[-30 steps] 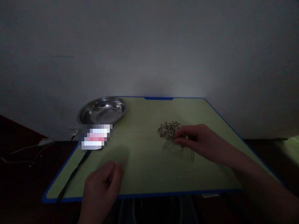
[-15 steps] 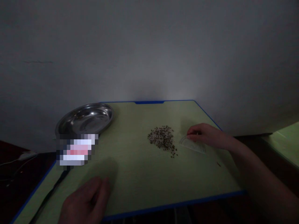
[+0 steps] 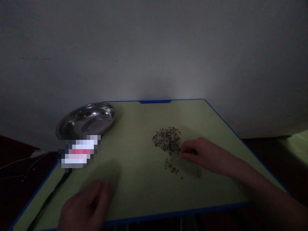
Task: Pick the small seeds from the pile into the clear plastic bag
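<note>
A small heap of dark seeds lies on the green blue-edged board, with a few strays nearer me. My right hand rests just right of the heap, fingers pinched on a clear thin plastic piece that lies flat on the board below the heap. My left hand rests at the board's near left edge, fingers loosely curled, nothing visible in it.
A shiny steel dish stands at the board's far left corner. A blurred-out patch lies in front of it, with a black strap running toward me. A grey wall rises behind. Cables lie at the far left.
My right hand with the clear plastic piece has come back from the right side of the board to just below the seed heap. A few seeds now lie apart, nearer me.
</note>
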Available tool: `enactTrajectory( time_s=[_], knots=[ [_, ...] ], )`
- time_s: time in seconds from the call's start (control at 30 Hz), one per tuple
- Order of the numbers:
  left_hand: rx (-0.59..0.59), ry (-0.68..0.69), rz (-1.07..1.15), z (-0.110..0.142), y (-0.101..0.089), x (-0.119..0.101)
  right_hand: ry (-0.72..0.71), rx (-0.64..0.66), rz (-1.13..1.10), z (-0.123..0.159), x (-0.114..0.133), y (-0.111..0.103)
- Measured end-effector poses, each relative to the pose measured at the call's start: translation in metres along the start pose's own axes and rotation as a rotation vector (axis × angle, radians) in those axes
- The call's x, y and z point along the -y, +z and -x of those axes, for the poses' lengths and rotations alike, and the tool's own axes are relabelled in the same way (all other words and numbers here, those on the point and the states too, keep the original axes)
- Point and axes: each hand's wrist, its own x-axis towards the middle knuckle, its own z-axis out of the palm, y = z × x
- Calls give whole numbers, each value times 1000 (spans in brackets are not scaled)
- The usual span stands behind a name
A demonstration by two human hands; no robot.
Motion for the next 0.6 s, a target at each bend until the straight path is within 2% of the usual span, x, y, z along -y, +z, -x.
enactTrajectory(
  time_s=[0.13,0.23,0.43,0.6],
  knots=[
    [47,65,-35,-1,-1,6,-9,-45,-13,11,-7,-9],
    [34,109,-52,-2,-1,7,3,-38,-18,22,-16,-11],
    [-10,178,-51,-2,-1,5,48,53,-27,38,-21,-1],
    [-16,203,-69,-1,-1,5,50,48,-40,36,-13,8]
  ],
)
